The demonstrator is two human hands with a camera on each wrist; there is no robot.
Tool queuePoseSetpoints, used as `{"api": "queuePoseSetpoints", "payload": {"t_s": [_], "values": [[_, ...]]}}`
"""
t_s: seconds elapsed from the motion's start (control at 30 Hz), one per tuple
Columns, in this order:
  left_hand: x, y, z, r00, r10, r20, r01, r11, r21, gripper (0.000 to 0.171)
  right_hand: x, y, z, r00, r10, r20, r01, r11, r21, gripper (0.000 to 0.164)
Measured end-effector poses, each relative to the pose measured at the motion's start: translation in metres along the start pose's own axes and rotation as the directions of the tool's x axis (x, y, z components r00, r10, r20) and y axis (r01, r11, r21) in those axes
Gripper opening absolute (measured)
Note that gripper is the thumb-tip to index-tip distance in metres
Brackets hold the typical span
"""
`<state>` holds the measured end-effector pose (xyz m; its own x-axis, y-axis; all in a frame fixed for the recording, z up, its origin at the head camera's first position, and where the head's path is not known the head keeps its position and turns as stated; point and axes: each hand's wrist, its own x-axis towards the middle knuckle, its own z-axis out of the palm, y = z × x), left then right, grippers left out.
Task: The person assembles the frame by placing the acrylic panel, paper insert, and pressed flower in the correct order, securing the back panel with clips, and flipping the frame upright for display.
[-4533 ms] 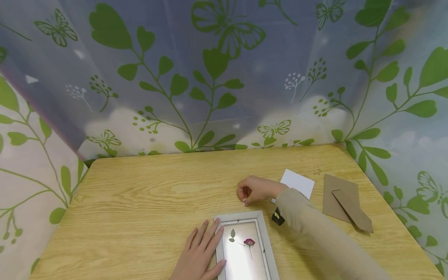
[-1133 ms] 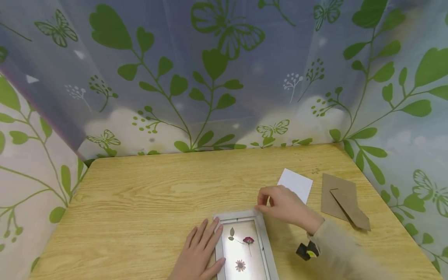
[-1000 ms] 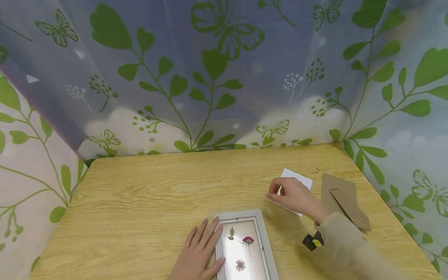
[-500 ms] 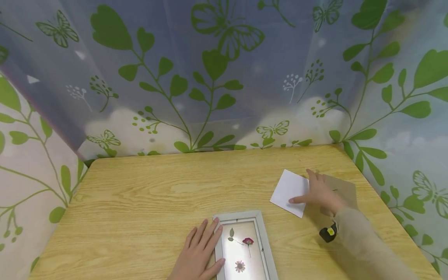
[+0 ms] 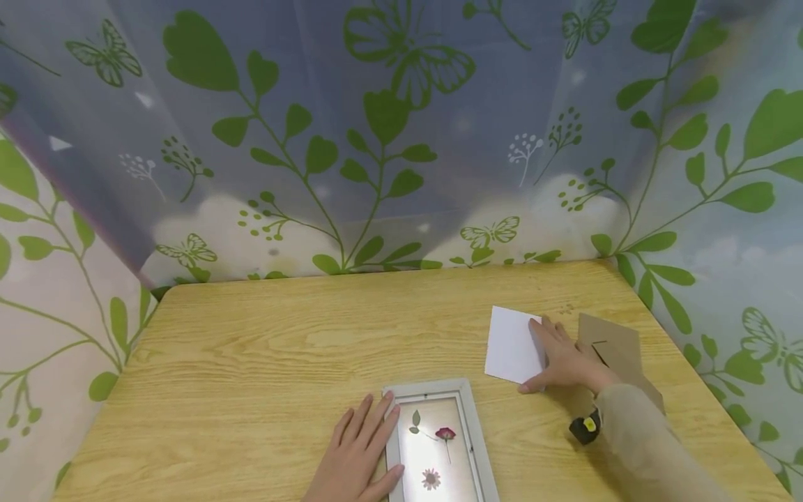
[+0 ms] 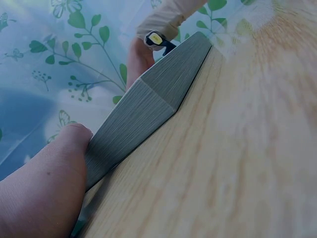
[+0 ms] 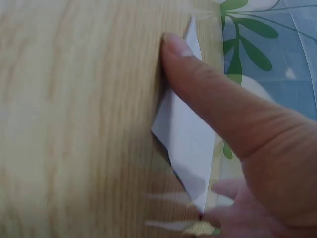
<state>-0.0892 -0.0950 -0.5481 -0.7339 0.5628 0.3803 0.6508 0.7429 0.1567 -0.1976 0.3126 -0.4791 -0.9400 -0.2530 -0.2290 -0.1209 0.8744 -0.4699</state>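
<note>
My left hand [image 5: 354,453] rests with straight fingers on the left edge of a pale grey picture frame [image 5: 479,453]. Inside the frame lie a pressed red flower [image 5: 445,434], a leaf sprig [image 5: 415,418] and a small pinkish pressed flower [image 5: 431,479]. At the right, my right hand [image 5: 567,362] grips the right side of a white sheet of paper [image 5: 511,345], fingers at its upper right and thumb near its lower corner. In the right wrist view the paper [image 7: 190,134] looks bent, with part raised off the table. The frame's side [image 6: 133,119] shows in the left wrist view.
A brown backing board [image 5: 617,335] with a stand leg lies right of the paper, partly behind my right hand. Tiny pale brown bits [image 5: 567,308] lie beyond it. The wooden table [image 5: 282,348] meets printed fabric walls [image 5: 389,174].
The small pinkish flower was added inside the frame. My right hand then moved right to the paper, took its right side and turned it slightly. My left hand stayed on the frame.
</note>
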Motion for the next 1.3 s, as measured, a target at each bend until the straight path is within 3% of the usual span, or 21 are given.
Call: {"api": "queuePoseSetpoints", "payload": {"t_s": [0.13, 0.2, 0.3, 0.4, 0.63, 0.77, 1.0, 1.3], "values": [[0.0, 0.0, 0.0, 1.0, 0.0, -0.004, 0.0, 1.0, -0.003, 0.073, 0.005, 0.009, -0.001, 0.998, -0.062, -0.004, 0.062, 0.997, 0.049, 0.129], [0.0, 0.0, 0.0, 1.0, 0.0, -0.008, 0.0, 1.0, -0.003, 0.073, 0.005, 0.006, -0.003, 0.999, -0.042, -0.028, 0.045, 0.996, 0.08, 0.128], [-0.001, -0.001, 0.001, 1.0, 0.002, -0.013, -0.002, 1.0, 0.005, 0.072, 0.006, -0.003, -0.003, 0.995, 0.041, -0.091, -0.033, 0.995, 0.09, 0.125], [-0.001, -0.001, 0.001, 1.0, 0.002, -0.015, -0.002, 1.0, 0.014, 0.072, 0.007, -0.018, -0.001, 0.975, 0.158, -0.156, -0.146, 0.985, 0.086, 0.124], [-0.001, -0.001, 0.001, 1.0, 0.004, -0.012, -0.004, 1.0, 0.018, 0.073, 0.013, -0.04, 0.013, 0.936, 0.291, -0.198, -0.271, 0.955, 0.124, 0.13], [-0.001, 0.0, 0.001, 1.0, 0.003, -0.002, -0.003, 1.0, 0.024, 0.073, 0.018, -0.038, 0.018, 0.937, 0.278, -0.212, -0.259, 0.959, 0.113, 0.131], [0.0, 0.0, 0.001, 1.0, 0.002, 0.0, -0.002, 1.0, 0.028, 0.074, 0.025, -0.028, 0.011, 0.966, 0.196, -0.17, -0.189, 0.98, 0.059, 0.131], [-0.001, -0.001, 0.002, 1.0, 0.003, -0.006, -0.003, 0.999, 0.034, 0.074, 0.027, -0.035, -0.001, 0.956, 0.277, -0.1, -0.275, 0.961, 0.04, 0.131]]}}
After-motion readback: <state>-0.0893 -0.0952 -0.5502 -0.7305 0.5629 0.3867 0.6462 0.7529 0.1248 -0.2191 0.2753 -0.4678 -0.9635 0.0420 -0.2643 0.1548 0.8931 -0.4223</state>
